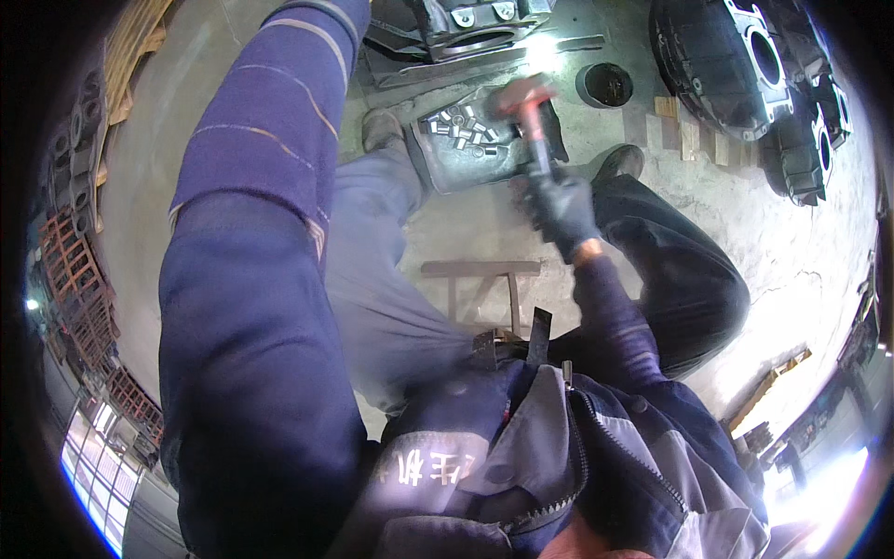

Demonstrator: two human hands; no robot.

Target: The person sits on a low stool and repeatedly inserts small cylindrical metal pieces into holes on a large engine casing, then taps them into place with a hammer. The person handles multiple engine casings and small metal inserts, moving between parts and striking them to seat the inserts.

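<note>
My right hand [559, 210], in a dark glove, is closed round the handle of a hammer [529, 101]. The hammer has a reddish head and is slightly smeared by motion. It is raised over the right side of a shallow grey tray [442, 172] on the floor. Several short, shiny metal sleeves [463, 126] lie loose in that tray. My left arm [261, 140], in a blue sleeve, reaches up past the upper edge, so the left hand is out of the picture. Closest to that arm's far end is a dark metal casting [475, 35] with a round opening.
A dark round can [604, 85] stands right of the tray. Large dark housings [717, 61] with round openings sit at the far right, near small wooden blocks [689, 140]. A low metal stand [480, 268] is between my legs. Reddish racks [74, 265] line the left edge.
</note>
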